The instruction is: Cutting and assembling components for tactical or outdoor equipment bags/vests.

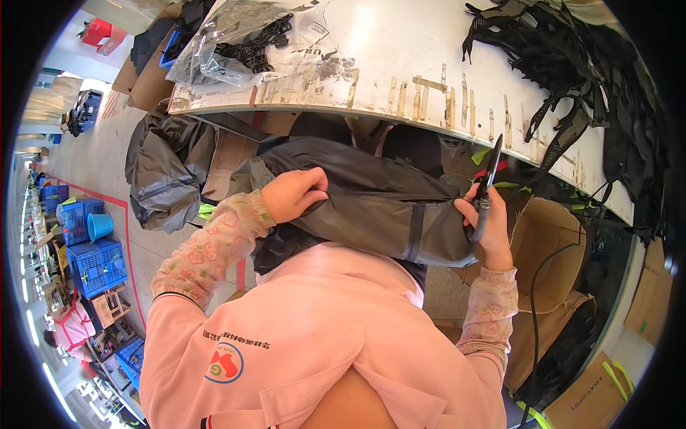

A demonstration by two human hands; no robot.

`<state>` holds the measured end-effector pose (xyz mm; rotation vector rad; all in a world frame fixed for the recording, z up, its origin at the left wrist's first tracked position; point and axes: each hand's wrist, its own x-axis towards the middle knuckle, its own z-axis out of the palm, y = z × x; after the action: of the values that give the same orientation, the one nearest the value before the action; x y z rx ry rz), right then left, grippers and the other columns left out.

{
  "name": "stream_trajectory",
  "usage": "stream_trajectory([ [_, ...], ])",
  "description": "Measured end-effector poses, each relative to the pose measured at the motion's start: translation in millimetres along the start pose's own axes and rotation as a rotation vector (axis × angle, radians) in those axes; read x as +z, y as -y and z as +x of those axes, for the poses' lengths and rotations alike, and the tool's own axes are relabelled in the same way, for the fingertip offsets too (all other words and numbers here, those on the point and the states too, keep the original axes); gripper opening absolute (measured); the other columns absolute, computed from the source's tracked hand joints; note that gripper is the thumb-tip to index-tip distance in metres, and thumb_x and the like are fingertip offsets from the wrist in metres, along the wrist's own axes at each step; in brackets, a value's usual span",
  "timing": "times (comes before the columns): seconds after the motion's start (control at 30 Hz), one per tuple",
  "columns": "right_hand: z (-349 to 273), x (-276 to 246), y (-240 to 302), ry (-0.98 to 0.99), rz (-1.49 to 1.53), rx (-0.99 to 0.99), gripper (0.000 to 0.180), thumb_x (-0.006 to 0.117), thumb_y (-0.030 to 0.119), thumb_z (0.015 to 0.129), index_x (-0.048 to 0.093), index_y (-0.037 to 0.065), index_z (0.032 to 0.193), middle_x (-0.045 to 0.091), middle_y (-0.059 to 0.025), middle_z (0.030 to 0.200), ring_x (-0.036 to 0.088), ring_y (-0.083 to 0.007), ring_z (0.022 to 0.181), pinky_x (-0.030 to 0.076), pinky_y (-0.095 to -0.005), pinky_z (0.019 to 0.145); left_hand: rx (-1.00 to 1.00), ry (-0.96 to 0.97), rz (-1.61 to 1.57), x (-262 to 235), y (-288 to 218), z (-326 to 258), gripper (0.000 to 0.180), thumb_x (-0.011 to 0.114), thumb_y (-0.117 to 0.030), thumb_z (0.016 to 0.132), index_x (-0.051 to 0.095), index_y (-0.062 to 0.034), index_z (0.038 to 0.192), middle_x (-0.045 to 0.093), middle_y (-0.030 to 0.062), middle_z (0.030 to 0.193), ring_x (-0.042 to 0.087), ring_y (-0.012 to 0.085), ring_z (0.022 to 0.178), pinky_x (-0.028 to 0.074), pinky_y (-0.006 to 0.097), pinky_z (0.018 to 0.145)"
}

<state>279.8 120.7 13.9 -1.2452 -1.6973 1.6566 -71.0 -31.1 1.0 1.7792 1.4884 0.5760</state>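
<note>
Grey cloth (368, 223), smooth, faintly glossy and creased into soft folds, stretched between both hands, with a darker straight band (416, 232) across it just left of the right hand (493, 223). Pinched at a long folded edge by the curled fingers of the left hand (293, 194). Gripped farther along by the right thumb and finger, in a hand also closed around scissors (491, 174) with slim, pointed metal blades. Left of the left hand, a crumpled cloth bundle (170, 175). Beyond both hands, a flat white table (407, 43), streaked with brown strips; on it, ahead of the left hand, a crinkly clear plastic bag (204, 61), and ahead of the right, limp, tangled black mesh straps (550, 61). Right of the right hand, an open cardboard box (547, 247).
</note>
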Motion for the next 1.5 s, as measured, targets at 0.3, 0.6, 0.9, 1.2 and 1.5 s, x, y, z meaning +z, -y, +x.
stream_trajectory([
  [0.3, 4, 23, 33, -0.049, -0.213, -0.208, 0.03, 0.075, 0.003, 0.073, 0.05, 0.001, 0.089, 0.067, -0.0071, 0.093, 0.057, -0.0117, 0.078, 0.046, -0.0257, 0.074, 0.026, -0.027, -0.101, -18, -13, 3, 0.013, 0.057, -0.011, 0.088, 0.047, -0.0031, 0.09, 0.056, 0.0136, 0.076, 0.057, 0.0327, 0.073, 0.044, 0.037, 0.064],
  [0.6, 26, 52, 36, 0.357, -0.197, -0.138, 0.025, 0.07, -0.004, 0.073, 0.05, 0.002, 0.086, 0.057, -0.0021, 0.076, 0.052, -0.01, 0.07, 0.044, -0.0238, 0.066, 0.09, -0.031, -0.063, -24, 5, 3, 0.019, 0.066, -0.017, 0.083, 0.056, -0.004, 0.092, 0.058, 0.0103, 0.082, 0.057, 0.0274, 0.08, 0.046, 0.035, 0.07],
  [0.9, 32, 11, 25, 0.268, -0.235, -0.003, 0.024, 0.07, -0.003, 0.075, 0.049, 0.005, 0.084, 0.054, 0.001, 0.074, 0.048, -0.0062, 0.064, 0.039, -0.0211, 0.056, -0.185, 0.004, -0.144, -49, 71, -34, 0.032, 0.075, -0.022, 0.076, 0.061, -0.0018, 0.096, 0.061, 0.0068, 0.085, 0.057, 0.0181, 0.08, 0.044, 0.029, 0.073],
  [1.2, 38, 12, 11, 0.245, -0.312, 0.063, 0.025, 0.069, -0.004, 0.075, 0.049, 0.004, 0.087, 0.054, 0.0004, 0.075, 0.05, -0.0069, 0.066, 0.042, -0.0214, 0.06, -0.142, -0.064, -0.562, -41, 55, -31, 0.024, 0.074, -0.018, 0.078, 0.066, -0.0026, 0.095, 0.064, 0.0002, 0.081, 0.056, 0.0056, 0.079, 0.045, 0.023, 0.072],
  [1.5, 47, 16, 41, 0.173, -0.366, -0.082, 0.021, 0.066, -0.005, 0.077, 0.049, 0.003, 0.085, 0.055, -0.0011, 0.075, 0.051, -0.0084, 0.07, 0.043, -0.0228, 0.064, -0.134, -0.259, -0.561, -75, 27, -27, 0.013, 0.071, -0.01, 0.08, 0.066, -0.0014, 0.089, 0.062, -0.0031, 0.077, 0.053, 0.0026, 0.073, 0.043, 0.019, 0.067],
])
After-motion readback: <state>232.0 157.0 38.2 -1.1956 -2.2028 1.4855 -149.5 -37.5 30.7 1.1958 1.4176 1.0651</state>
